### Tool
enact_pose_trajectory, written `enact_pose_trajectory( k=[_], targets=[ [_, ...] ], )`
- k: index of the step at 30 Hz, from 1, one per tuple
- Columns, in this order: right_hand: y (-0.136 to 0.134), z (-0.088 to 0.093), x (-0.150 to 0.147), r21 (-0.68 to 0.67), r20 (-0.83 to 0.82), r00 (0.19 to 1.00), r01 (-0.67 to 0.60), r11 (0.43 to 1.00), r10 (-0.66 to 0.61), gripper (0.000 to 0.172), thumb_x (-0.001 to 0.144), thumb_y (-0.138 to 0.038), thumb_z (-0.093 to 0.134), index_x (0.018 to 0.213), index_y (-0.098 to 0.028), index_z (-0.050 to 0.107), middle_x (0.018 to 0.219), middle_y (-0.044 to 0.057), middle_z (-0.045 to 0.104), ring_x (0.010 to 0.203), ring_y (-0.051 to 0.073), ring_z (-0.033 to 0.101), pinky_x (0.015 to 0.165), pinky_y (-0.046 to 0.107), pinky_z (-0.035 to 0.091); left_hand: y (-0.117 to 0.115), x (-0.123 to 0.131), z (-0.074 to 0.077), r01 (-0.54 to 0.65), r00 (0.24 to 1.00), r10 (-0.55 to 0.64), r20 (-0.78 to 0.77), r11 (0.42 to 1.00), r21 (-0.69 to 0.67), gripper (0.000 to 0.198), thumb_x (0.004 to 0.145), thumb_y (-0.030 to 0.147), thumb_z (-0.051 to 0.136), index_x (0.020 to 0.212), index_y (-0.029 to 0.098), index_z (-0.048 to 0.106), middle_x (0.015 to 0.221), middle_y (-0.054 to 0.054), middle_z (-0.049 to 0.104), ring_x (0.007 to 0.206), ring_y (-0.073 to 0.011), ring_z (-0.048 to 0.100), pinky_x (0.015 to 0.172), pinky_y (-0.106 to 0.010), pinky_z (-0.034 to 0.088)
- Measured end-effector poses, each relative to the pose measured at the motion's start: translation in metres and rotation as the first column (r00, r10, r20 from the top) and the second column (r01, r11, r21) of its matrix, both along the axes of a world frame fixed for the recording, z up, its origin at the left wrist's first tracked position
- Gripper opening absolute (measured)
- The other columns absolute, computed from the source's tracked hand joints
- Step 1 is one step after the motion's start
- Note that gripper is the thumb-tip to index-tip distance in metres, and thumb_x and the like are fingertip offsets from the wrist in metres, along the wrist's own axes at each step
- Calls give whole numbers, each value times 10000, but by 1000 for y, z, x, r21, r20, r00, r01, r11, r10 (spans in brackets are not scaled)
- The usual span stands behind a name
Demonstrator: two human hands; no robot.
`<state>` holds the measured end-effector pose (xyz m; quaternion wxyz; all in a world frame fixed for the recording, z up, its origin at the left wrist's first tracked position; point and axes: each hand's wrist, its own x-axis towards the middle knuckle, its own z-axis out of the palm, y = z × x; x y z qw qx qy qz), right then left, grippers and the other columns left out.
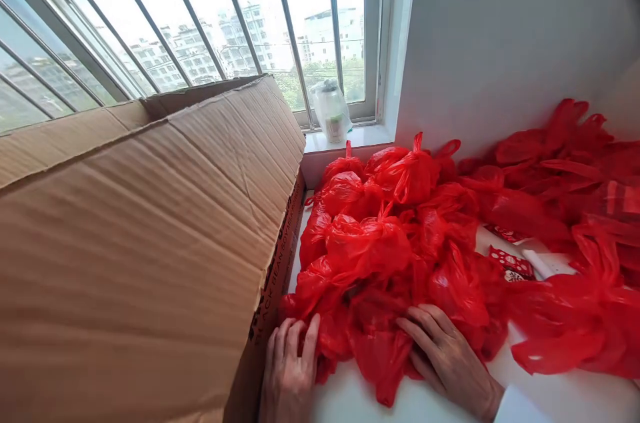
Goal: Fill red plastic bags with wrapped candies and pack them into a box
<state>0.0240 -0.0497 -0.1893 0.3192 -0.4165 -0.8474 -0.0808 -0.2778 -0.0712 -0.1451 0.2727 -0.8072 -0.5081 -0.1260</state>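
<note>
A heap of knotted red plastic bags (pixel 370 243) lies on a white surface in front of me. At the near left of the heap, my left hand (pixel 291 366) rests against the bags with fingers bent and apart, beside the cardboard box. My right hand (pixel 445 356) touches the near bag (pixel 377 336) from the right, its fingers stretched out and lying on the plastic. Between my hands, this bag's loose end hangs toward me. Both hands look open, though some fingertips and the right thumb are partly hidden. What the bags contain cannot be made out.
A large cardboard box (pixel 165 256) with raised flaps fills the left side. More loose red bags (pixel 555 189) spread to the right, around red-and-white packets (pixel 510 263). A wrapped jar (pixel 331 113) stands on the sill by the barred window (pixel 287 23).
</note>
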Motion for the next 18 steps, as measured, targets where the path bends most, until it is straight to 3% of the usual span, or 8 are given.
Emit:
enact_pose_trajectory(
  k=[5, 10, 13, 18],
  targets=[
    [3, -6, 0, -85, 14, 1000, 22, 996, -21, 370, 835, -147, 471, 1174, -187, 613, 1137, 100, 617, 1095, 253, 524, 919, 381, 503, 1, -5, 6, 139, 990, -138, 17, 986, -95, 313, 866, 165, 475, 1149, 145, 606, 980, -88, 640, 953, -276, 593, 870, -430, 476],
    [2, -14, 2, -215, 57, 998, 37, 976, -25, 392, 830, -166, 494, 1209, -173, 593, 1169, 117, 593, 1125, 267, 492, 956, 427, 478, -23, 12, 24, 73, 988, -40, 148, 972, -224, 309, 855, 40, 420, 1027, 181, 634, 1066, -114, 642, 1087, -319, 577, 942, -497, 473],
    [1, -12, -1, -266, 81, 995, 83, 960, -64, 382, 827, -175, 503, 1194, -140, 604, 1170, 143, 589, 1127, 281, 481, 959, 450, 471, -43, 15, 46, 39, 982, 38, 184, 916, -399, 396, 837, -19, 397, 1050, 217, 633, 1183, -117, 632, 1110, -287, 605, 933, -466, 511],
    [1, -4, -12, -315, 100, 982, 185, 931, -161, 386, 810, -155, 514, 1179, -114, 620, 1195, 162, 588, 1158, 289, 474, 973, 464, 461, -78, 14, 102, 118, 980, -1, 201, 810, -574, 492, 767, -74, 370, 1059, 221, 636, 1091, -74, 681, 896, -157, 693, 760, -207, 552]
  ],
)
